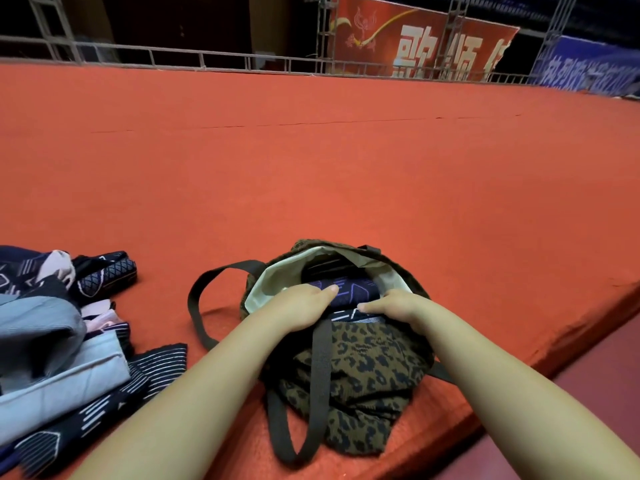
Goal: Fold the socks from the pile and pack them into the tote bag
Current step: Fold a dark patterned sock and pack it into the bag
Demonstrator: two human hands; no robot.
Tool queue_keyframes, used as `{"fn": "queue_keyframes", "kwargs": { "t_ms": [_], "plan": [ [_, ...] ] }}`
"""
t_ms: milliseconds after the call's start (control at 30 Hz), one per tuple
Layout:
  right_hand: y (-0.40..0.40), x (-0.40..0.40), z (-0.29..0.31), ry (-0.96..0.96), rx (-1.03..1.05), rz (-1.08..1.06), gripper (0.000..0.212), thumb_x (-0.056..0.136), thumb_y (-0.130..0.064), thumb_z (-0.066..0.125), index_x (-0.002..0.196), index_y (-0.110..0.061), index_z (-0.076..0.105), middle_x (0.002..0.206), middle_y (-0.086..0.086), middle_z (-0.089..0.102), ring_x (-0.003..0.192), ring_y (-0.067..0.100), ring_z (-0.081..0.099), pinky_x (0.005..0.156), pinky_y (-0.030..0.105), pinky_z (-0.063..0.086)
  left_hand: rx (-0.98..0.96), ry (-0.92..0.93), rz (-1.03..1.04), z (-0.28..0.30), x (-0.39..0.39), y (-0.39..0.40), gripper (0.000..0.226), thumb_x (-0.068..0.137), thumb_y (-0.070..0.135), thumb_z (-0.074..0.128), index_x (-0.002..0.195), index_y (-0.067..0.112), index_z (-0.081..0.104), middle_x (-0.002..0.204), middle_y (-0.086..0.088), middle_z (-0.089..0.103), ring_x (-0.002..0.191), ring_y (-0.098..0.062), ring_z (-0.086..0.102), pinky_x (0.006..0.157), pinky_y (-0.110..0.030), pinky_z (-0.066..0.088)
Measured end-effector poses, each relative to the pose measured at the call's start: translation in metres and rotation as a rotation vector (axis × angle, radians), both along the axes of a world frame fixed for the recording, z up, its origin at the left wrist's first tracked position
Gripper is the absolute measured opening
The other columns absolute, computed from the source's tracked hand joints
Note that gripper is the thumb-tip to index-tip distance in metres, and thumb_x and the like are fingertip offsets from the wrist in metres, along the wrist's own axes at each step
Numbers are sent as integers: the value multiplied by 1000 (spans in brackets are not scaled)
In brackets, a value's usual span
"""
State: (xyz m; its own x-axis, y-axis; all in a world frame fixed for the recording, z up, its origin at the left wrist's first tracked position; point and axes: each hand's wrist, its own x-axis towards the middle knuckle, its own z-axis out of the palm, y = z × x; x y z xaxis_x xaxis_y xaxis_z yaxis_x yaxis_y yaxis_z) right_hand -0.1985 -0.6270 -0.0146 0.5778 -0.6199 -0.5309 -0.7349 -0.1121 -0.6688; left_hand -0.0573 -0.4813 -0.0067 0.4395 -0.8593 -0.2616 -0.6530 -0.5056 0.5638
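One leopard-print tote bag [360,362] is seen lying on a red carpeted platform [311,161], its mouth open and its pale lining [277,275] exposed. Two dark straps are visible: one [204,299] looped out to the left, one [320,358] draped over the front of the bag. Two bare hands are placed at the bag's mouth. One folded navy sock bundle with purple lines [349,289] is pressed down inside the opening by the left hand [298,306] and the right hand [394,306]; the fingers appear curved over the bundle's edges, gripping it from both sides. One pile of unfolded socks [69,327], in navy patterned, grey and pink fabrics, is spread at the left, well apart from the bag; its pieces cannot be counted. Two banners, one red [415,46] and one blue [588,67], are hung behind a metal railing [173,58].
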Motion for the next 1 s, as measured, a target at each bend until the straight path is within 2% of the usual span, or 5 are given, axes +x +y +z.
{"fn": "queue_keyframes", "kwargs": {
  "t_ms": [267,400,567,867,1000],
  "plan": [
    [4,-12,1,-35,84,28,31,82,-23,71,111,-12,65,108,8,70,100,26,66,98,41,49,-31,-12,57,8,-8,-2,53,96,54,27,63,16,45,115,-20,54,106,-35,53,82,-40,39],
    [10,-21,5,-348,-3,42,10,85,-13,68,95,-11,69,88,-1,73,77,11,69,74,26,54,-167,7,48,-2,0,-1,54,95,54,30,54,22,40,76,-5,50,78,-24,53,63,-33,37],
    [11,-29,5,-625,-221,-4,15,84,-11,69,95,-21,70,122,-3,57,108,13,58,92,32,46,-230,228,48,-1,5,9,39,89,60,44,86,27,63,86,11,61,80,-8,56,69,-26,40],
    [21,-16,24,-894,-85,-185,17,85,0,64,78,-16,60,80,9,64,74,25,60,69,40,48,-355,520,-22,14,6,6,48,66,45,73,109,36,56,106,11,64,97,-7,63,92,-32,50],
    [21,-11,35,-937,5,-139,24,82,0,67,84,-16,49,79,3,59,68,16,58,62,30,47,-386,478,13,25,9,1,17,79,31,73,91,24,63,89,6,69,79,-8,67,73,-27,53]
  ]
}}
